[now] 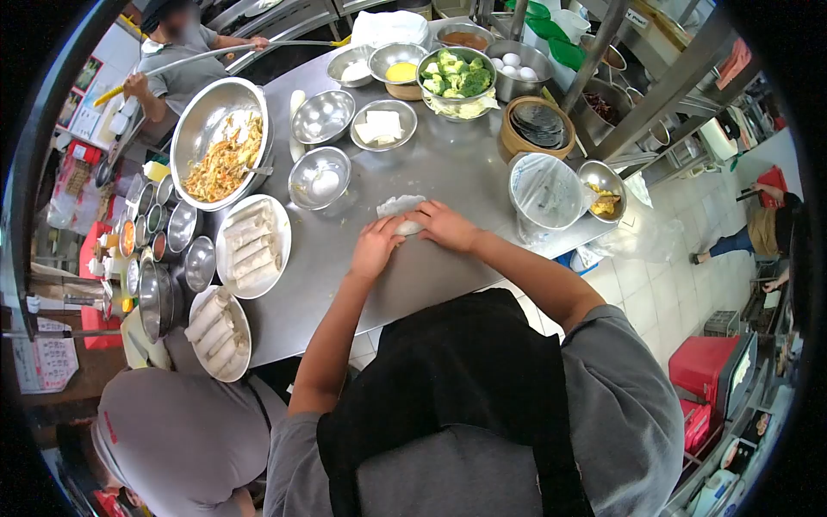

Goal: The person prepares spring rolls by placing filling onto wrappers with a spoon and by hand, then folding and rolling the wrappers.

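A partly rolled spring roll (408, 227) lies on the steel table in front of me, with a flat flap of its pale wrapper spread out on the far side. My left hand (376, 245) presses on the left end of the roll, fingers curled over it. From the right, my right hand (446, 226) holds the other end in the same way. To the left, an oval plate (282, 226) bears several finished rolls (251, 246). A second plate (245, 360) nearer me holds more. A large steel bowl (188, 129) of shredded filling (231, 164) stands beyond them.
Small steel bowls (323, 116) stand on the table (413, 276), one with white blocks (379, 127). A broccoli bowl (457, 73), an egg pot (514, 69) and a bag-lined tub (544, 194) line the far right. Co-workers (185, 431) stand at left and far left.
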Demonstrator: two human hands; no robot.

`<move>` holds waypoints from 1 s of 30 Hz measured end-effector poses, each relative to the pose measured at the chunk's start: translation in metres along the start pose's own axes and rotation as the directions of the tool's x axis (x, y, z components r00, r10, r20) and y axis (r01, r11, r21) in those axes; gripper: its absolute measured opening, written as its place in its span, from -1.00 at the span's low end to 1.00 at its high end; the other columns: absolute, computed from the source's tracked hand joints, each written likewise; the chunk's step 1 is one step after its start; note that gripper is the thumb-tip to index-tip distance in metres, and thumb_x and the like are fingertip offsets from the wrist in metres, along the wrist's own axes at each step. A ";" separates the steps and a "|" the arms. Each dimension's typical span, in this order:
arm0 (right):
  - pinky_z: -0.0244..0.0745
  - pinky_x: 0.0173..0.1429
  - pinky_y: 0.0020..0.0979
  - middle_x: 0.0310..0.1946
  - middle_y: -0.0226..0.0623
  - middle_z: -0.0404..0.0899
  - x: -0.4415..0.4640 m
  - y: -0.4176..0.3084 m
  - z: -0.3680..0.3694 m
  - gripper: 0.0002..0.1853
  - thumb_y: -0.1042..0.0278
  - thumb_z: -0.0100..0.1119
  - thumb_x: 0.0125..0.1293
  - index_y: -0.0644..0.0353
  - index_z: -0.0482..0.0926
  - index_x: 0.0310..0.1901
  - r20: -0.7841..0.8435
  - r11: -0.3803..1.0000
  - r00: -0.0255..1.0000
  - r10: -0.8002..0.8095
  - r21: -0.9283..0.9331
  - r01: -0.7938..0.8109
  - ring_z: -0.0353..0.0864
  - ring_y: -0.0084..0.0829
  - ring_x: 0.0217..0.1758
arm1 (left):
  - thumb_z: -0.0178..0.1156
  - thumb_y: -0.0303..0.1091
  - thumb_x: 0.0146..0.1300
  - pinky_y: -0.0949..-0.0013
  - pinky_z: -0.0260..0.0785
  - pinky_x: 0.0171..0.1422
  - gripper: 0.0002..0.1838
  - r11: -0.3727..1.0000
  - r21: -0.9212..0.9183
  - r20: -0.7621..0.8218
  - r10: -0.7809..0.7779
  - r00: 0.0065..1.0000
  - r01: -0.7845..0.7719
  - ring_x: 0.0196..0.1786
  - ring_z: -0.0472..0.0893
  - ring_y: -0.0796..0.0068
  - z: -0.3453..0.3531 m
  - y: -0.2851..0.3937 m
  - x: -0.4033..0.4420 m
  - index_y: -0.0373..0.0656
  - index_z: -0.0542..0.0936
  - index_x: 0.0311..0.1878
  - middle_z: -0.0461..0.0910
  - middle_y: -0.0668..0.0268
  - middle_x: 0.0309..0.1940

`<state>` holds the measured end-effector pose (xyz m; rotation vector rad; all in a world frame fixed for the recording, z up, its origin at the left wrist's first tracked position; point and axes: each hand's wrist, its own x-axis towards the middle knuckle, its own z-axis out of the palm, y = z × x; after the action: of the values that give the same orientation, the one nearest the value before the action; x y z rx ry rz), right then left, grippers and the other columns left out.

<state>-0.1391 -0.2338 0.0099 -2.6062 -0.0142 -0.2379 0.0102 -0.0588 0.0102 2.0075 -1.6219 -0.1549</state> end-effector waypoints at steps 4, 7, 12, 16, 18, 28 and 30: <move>0.35 0.36 -0.15 0.08 -0.15 0.49 0.002 0.000 0.001 -0.53 0.37 0.32 0.24 0.12 0.47 0.19 -0.039 0.993 0.999 0.027 0.114 -0.023 0.42 -0.05 0.24 | 0.37 -0.24 0.18 0.09 0.38 0.29 -0.51 1.000 -0.016 0.018 -0.018 1.000 0.019 0.19 0.56 0.09 -0.003 0.002 0.000 -0.07 0.59 0.20 0.61 0.19 0.14; 0.33 0.37 -0.13 0.08 -0.15 0.49 0.003 0.003 -0.002 -0.56 0.36 0.32 0.25 0.13 0.47 0.16 -0.007 0.989 0.999 0.034 0.143 -0.033 0.42 -0.04 0.25 | 0.35 -0.23 0.18 0.08 0.36 0.30 -0.50 1.000 -0.001 0.028 -0.022 0.999 0.022 0.21 0.55 0.12 0.000 0.000 -0.001 -0.06 0.57 0.21 0.60 0.23 0.14; 0.34 0.34 -0.10 0.07 -0.15 0.49 0.004 0.004 -0.005 -0.59 0.33 0.34 0.25 0.12 0.51 0.12 0.025 0.979 0.999 0.046 0.196 -0.050 0.42 -0.02 0.22 | 0.34 -0.24 0.20 0.08 0.36 0.29 -0.51 0.997 0.005 0.033 -0.074 0.997 0.074 0.20 0.55 0.15 -0.001 0.009 -0.006 -0.03 0.55 0.22 0.59 0.26 0.14; 0.36 0.30 -0.13 0.05 -0.16 0.49 0.032 0.004 -0.020 -0.72 0.42 0.27 0.24 0.09 0.63 0.01 -0.099 0.981 0.995 0.026 0.193 -0.006 0.43 -0.04 0.19 | 0.32 -0.26 0.23 0.08 0.38 0.27 -0.53 0.996 0.033 0.014 -0.080 0.997 0.079 0.19 0.55 0.13 0.003 0.008 -0.007 -0.02 0.56 0.22 0.59 0.25 0.15; 0.36 0.28 -0.14 0.05 -0.17 0.50 0.070 -0.001 -0.027 -0.75 0.48 0.21 0.23 0.06 0.69 -0.05 -0.209 0.991 0.977 0.037 0.132 -0.009 0.43 -0.07 0.19 | 0.31 -0.27 0.24 0.08 0.38 0.26 -0.54 0.996 0.037 0.003 -0.082 0.997 0.082 0.20 0.55 0.11 0.006 0.009 -0.007 -0.01 0.56 0.23 0.59 0.24 0.15; 0.46 0.19 -0.13 0.00 -0.23 0.58 0.254 -0.029 0.036 -0.64 0.47 0.18 0.16 -0.07 0.77 -0.03 0.170 0.922 0.963 0.209 -0.363 -0.136 0.50 -0.16 0.21 | 0.30 -0.30 0.22 0.11 0.38 0.29 -0.51 0.981 0.107 -0.045 -0.157 0.987 0.161 0.21 0.55 0.17 0.013 0.021 -0.010 -0.04 0.54 0.25 0.58 0.28 0.16; 0.50 0.14 -0.19 -0.11 -0.24 0.62 0.265 -0.024 0.043 -0.71 0.41 0.22 0.20 0.00 0.77 -0.05 0.250 0.936 0.955 0.162 -0.344 -0.068 0.57 -0.23 0.09 | 0.29 -0.31 0.22 0.08 0.37 0.32 -0.50 0.981 0.087 -0.041 -0.172 0.984 0.175 0.21 0.54 0.14 0.011 0.024 -0.010 -0.06 0.54 0.26 0.58 0.25 0.17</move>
<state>0.1278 -0.2009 0.0304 -2.9438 0.0908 0.1836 -0.0177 -0.0560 0.0094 2.2086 -1.4549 -0.1135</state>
